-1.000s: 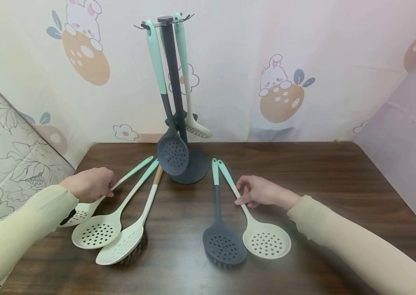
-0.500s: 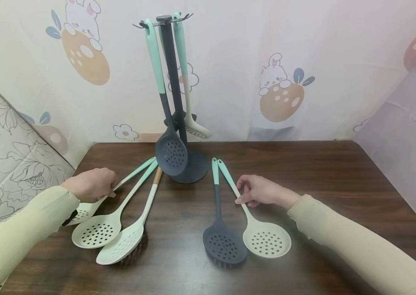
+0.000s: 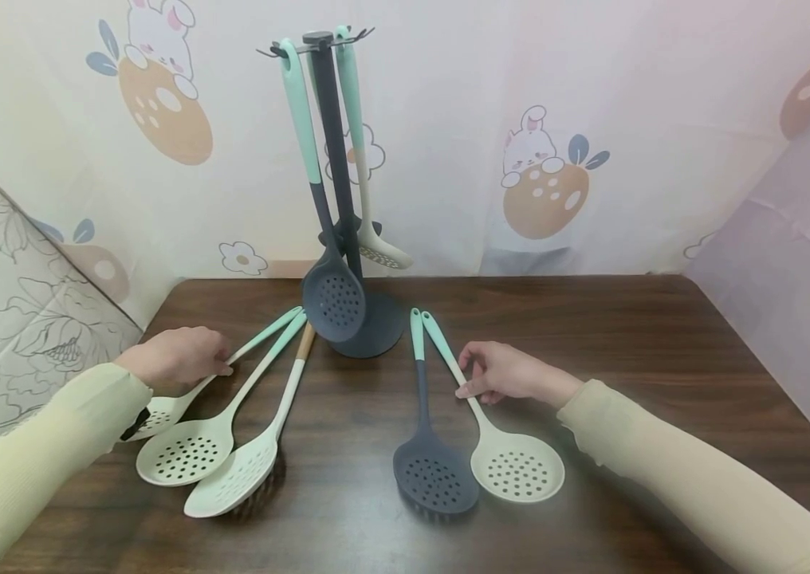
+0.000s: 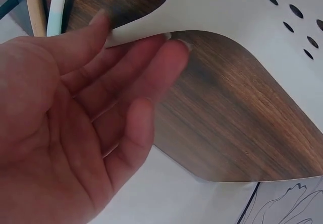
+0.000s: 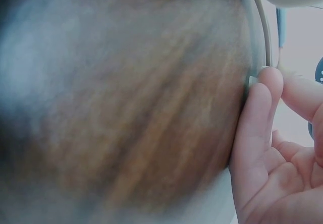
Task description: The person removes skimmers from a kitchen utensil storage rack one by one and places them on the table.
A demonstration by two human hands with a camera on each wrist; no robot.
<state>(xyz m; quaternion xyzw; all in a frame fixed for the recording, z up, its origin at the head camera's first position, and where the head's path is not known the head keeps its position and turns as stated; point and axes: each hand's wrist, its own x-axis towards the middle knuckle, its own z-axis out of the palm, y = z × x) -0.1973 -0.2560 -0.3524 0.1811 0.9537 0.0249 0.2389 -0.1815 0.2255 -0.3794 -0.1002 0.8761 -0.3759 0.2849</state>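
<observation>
In the head view my left hand (image 3: 182, 356) pinches the shaft of the leftmost cream skimmer (image 3: 160, 414), which has a mint handle and lies on the table. The left wrist view shows its thumb and fingertips around the pale shaft (image 4: 139, 31). At right, my right hand (image 3: 509, 372) pinches the shaft of another cream skimmer (image 3: 517, 468) with a mint handle. That skimmer's bowl rests on the table beside a dark grey skimmer (image 3: 436, 476). Only part of the right grip shows in the right wrist view, where the hand (image 5: 282, 148) is at the edge.
A second cream skimmer (image 3: 186, 453) and a white wooden-handled slotted turner (image 3: 236, 477) lie right of my left hand. Behind them stands a black rack (image 3: 336, 127), hung with a dark skimmer (image 3: 334, 299) and a cream slotted utensil (image 3: 383, 252). Patterned cloth backs the table (image 3: 663, 359).
My left hand and the leftmost skimmer have shifted slightly to the right, bringing its handle end closer to the neighbouring handle. My right hand stays on its skimmer.
</observation>
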